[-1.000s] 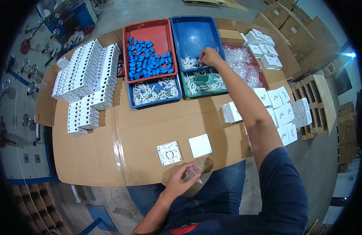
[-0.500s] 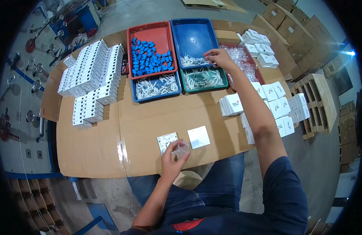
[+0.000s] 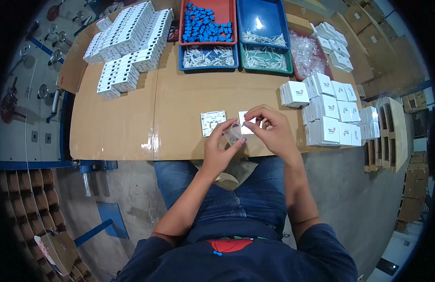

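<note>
My left hand (image 3: 217, 151) is curled round a small clear plastic bag (image 3: 233, 134) near the table's front edge. The bag's mouth stands apart. Beside it my right hand (image 3: 276, 135) pinches thumb and fingers together close to the bag's rim; what lies between the fingertips is too small to make out. Just behind the left hand lies a white square frame (image 3: 213, 121) with fittings showing on its face. A plain white square plate (image 3: 247, 116) is partly covered by my right hand.
Farther back stand a red tray of blue parts (image 3: 205, 26), an upper blue tray (image 3: 262, 14), a lower blue tray (image 3: 208, 68) and a green tray (image 3: 267, 69), these three with small white pieces. Clear bags (image 3: 307, 51) fill another tray. White stacks (image 3: 128, 35) rise left, white boxes (image 3: 329, 105) right.
My right hand has come back from the white pieces in the upper blue tray to the bag in my left hand. The view has tilted down toward my lap.
</note>
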Available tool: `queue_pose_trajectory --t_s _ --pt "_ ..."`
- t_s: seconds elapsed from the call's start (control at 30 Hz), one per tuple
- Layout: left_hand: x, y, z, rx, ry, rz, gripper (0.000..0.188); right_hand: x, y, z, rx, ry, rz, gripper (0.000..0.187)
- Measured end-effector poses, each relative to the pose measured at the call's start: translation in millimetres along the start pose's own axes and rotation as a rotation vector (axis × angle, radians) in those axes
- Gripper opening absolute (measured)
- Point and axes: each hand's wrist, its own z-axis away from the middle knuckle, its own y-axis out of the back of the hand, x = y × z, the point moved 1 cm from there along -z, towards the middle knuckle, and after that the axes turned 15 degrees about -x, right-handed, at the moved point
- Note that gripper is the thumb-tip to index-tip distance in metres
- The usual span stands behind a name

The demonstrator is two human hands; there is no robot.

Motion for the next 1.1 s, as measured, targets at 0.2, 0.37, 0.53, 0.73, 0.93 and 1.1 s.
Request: queue_pose_trajectory --t_s 0.2,0.37,0.53,0.73,0.93,1.1 --pt "9.1 -6.0 16.4 -0.025 -0.058 0.026 0.048 -16.2 -20.0 16.1 -0.003 0.095 0.055 0.012" --pt "11.1 -3.4 25.6 -0.160 0.095 0.901 0.058 -9.5 -9.8 21.2 0.059 0.098 0.022 0.012" --pt "15.6 1.2 31.8 -0.163 0.089 1.039 0.062 0.5 -4.8 26.2 0.070 0.043 0.006 0.014" --pt "19.0 0.6 30.1 -0.175 0.114 1.099 0.061 15.9 4.7 24.6 0.023 -0.034 0.009 0.018" --pt "12.6 -2.3 29.0 -0.209 0.135 1.088 0.058 76.9 41.9 -20.5 -0.020 -0.162 0.040 0.024" --pt "-11.4 -0.6 37.7 -0.142 0.141 1.036 0.045 126.6 80.4 -102.0 0.097 -0.170 0.224 0.020"
